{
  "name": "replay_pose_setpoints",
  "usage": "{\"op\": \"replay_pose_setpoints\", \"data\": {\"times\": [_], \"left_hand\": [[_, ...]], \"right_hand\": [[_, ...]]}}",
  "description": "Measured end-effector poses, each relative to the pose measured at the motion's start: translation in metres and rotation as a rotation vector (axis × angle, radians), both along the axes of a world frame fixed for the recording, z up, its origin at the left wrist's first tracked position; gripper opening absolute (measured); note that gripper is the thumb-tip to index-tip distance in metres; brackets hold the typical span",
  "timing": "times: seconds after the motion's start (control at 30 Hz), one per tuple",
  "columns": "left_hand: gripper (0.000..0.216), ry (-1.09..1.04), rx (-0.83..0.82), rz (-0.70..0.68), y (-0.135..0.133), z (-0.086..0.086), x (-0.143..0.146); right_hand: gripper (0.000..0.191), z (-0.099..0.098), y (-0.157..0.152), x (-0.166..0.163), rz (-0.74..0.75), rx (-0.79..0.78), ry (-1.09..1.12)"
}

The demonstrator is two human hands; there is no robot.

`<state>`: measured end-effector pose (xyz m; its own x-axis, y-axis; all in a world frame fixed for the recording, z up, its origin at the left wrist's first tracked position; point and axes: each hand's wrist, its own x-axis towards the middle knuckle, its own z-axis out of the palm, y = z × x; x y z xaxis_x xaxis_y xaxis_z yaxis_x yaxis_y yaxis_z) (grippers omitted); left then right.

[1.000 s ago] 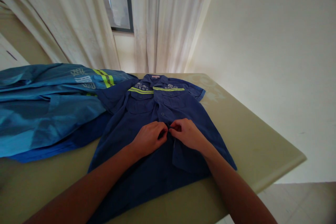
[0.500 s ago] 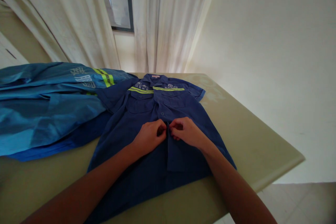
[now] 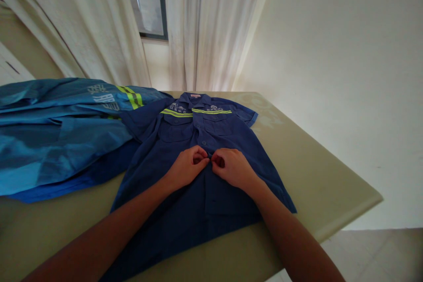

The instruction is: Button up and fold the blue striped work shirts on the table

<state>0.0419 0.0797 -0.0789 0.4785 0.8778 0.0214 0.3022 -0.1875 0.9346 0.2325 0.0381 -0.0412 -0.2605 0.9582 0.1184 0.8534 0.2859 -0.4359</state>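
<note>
Head view. A dark blue shirt (image 3: 201,172) lies face up on the bench (image 3: 313,176), collar toward the far edge, with a yellow-green stripe (image 3: 194,112) across the chest above two pockets. The left hand (image 3: 185,167) and right hand (image 3: 233,167) meet at the shirt's front placket, just below the chest pockets; each is curled shut, its fingertips pinching a fold of the placket. Whether a button sits between the fingertips cannot be told, since the hands cover that spot.

Compared with one second ago, both hands have shifted a little up the placket, toward the collar, and the lower right front panel, which then stood flipped open beside the right wrist, now lies flatter against the shirt. Judged from this, the front is being closed step by step, the lower part already drawn together and the part between hands and collar not yet handled.

To the left, touching and partly overlying the shirt's sleeve, lies a pile of lighter blue garments (image 3: 62,136) bearing the same stripe. Behind the bench hang pale curtains (image 3: 205,31) beside a window (image 3: 145,0).
</note>
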Motion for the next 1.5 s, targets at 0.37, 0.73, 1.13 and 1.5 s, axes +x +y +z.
{"op": "replay_pose_setpoints", "data": {"times": [0.37, 0.73, 1.13, 1.5], "left_hand": [[0.036, -0.321, -0.473, 0.124, 0.008, 0.005, -0.001], [0.038, -0.138, -0.291, 0.020, 0.008, -0.002, -0.005], [0.068, 0.851, 0.548, 0.267, 0.066, -0.008, -0.089], [0.042, 0.820, 0.571, 0.362, 0.076, -0.007, -0.100]], "right_hand": [[0.017, 0.003, -0.004, 0.006, 0.275, 0.219, -0.047], [0.042, -0.016, 0.011, 0.014, 0.109, -0.026, 0.142], [0.094, -0.037, -0.018, 0.029, 0.164, -0.002, -0.166], [0.067, -0.003, -0.056, 0.084, 0.168, -0.127, -0.068]]}}
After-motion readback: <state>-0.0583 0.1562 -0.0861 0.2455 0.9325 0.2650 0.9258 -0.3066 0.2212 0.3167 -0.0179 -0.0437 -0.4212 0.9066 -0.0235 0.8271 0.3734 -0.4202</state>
